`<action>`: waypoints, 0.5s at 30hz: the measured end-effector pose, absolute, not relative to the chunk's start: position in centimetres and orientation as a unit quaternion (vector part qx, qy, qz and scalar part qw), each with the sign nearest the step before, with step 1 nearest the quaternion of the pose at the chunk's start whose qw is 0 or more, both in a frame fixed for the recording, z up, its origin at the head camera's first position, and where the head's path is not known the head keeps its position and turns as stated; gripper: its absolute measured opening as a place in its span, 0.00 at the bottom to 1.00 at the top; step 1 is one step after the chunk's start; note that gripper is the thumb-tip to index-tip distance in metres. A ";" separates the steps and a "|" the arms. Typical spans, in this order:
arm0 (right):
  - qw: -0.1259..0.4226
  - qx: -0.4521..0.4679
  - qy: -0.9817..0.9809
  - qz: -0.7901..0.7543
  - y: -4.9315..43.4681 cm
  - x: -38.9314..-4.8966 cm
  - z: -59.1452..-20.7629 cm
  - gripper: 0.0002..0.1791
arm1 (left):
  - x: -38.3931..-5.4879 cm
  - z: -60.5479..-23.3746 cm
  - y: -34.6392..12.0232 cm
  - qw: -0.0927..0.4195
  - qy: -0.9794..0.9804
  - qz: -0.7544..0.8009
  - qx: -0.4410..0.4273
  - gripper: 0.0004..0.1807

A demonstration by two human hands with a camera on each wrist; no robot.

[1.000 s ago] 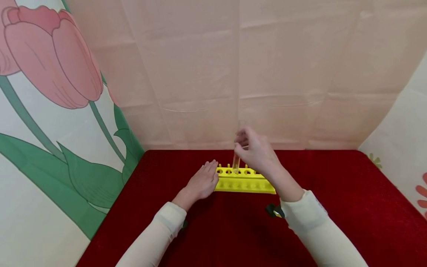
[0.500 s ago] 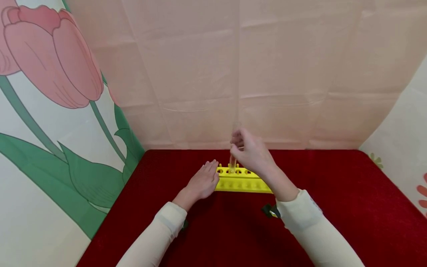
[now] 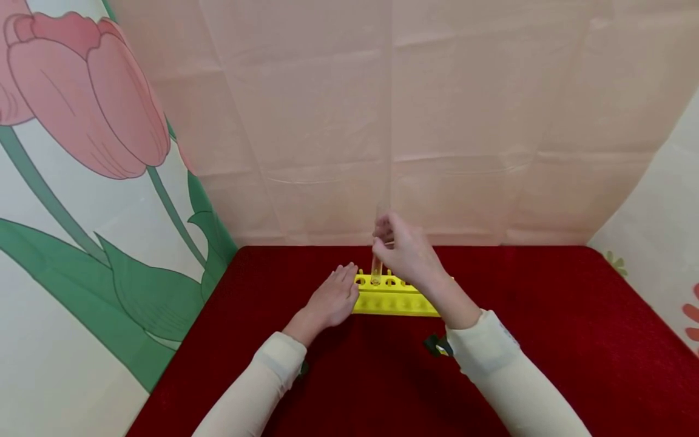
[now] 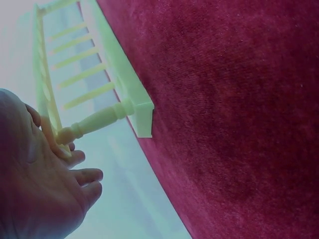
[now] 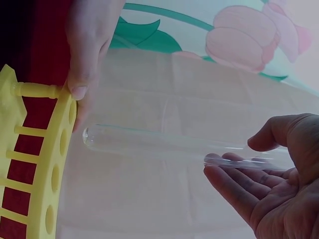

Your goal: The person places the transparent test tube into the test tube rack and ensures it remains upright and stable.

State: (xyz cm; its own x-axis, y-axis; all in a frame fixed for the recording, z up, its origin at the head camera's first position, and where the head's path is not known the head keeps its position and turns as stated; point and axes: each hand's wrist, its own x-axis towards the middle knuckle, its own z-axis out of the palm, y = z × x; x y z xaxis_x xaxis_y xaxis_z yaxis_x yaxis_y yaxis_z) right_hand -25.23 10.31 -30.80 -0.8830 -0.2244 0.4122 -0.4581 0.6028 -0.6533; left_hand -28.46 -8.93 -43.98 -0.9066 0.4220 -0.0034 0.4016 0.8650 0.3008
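Observation:
A yellow test tube rack [image 3: 398,303] with a row of round holes stands on the red cloth. My left hand [image 3: 332,297] grips the left end of its top plate, thumb at the near side, fingers extended. Above the rack, my right hand [image 3: 406,252] pinches a clear glass test tube [image 3: 377,267], rounded end down. In the right wrist view, that tube [image 5: 134,141] appears apart from the top plate [image 5: 54,169], near the holes toward the left hand. A thinner clear glass piece [image 5: 239,163] lies along the right fingers; its kind is unclear.
Red cloth [image 3: 546,340] covers the table. A pale pink sheet [image 3: 464,121] hangs behind it, with a tulip-print panel [image 3: 82,182] at the left. A small dark object [image 3: 434,345] lies near the right cuff.
My right hand has shifted left with the test tube, from the rack's third hole to over the second. The left hand has stayed at the rack's end.

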 end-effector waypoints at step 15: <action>0.140 0.201 -0.877 0.413 9.3 -25.4 -30.9 0.14 | -28.2 -43.6 -9.0 0.038 0.964 0.148 0.217 0.32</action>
State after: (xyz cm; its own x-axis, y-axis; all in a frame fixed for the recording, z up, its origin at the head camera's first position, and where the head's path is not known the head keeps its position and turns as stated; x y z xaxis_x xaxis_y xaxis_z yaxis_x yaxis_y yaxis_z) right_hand -25.39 9.35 -30.88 -0.8801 -0.2367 0.4117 -0.4681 0.5784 -0.6681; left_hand -28.22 -8.98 -43.64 -0.9030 0.4296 -0.0083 0.4072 0.8619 0.3021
